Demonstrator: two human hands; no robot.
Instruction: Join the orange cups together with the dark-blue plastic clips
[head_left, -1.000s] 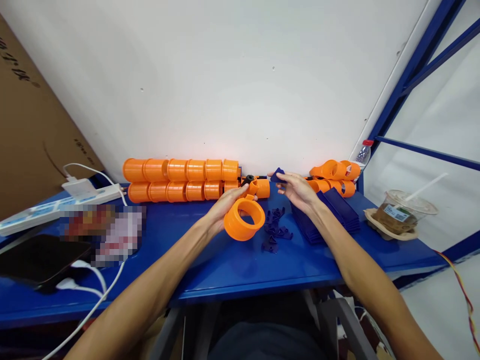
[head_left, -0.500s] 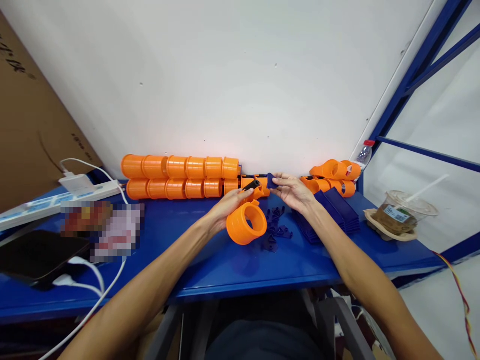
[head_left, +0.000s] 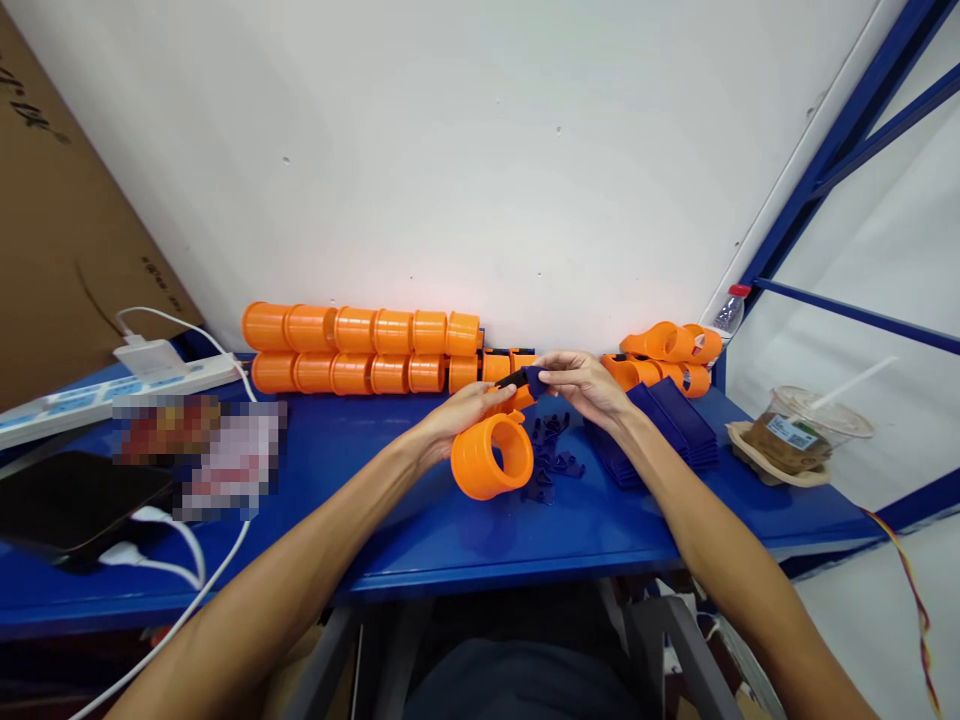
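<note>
My left hand (head_left: 459, 415) is closed on an orange plastic part with a round ring (head_left: 472, 462) at its near end and a black strip (head_left: 513, 380) along its top. In my right hand (head_left: 581, 384), a small dark blue plastic piece (head_left: 534, 380) is pinched between thumb and fingers. That piece touches the far end of the black strip; whether it is fitted on, I cannot tell. Several loose dark blue pieces (head_left: 555, 460) lie on the blue table (head_left: 420, 520) just below my hands. The fingertips of my left hand are partly hidden behind the orange part.
Two stacked rows of orange ring parts (head_left: 352, 372) line the wall, with more orange parts (head_left: 664, 342) at the right. Dark blue flat plates (head_left: 675, 425) are piled by my right forearm. A drink cup (head_left: 795, 425) stands far right; a power strip (head_left: 195, 376), cable and black device (head_left: 82, 505) lie left.
My right hand has brought the small blue piece left and down against the end of the black strip. My left hand still holds the orange part, in nearly the same place.
</note>
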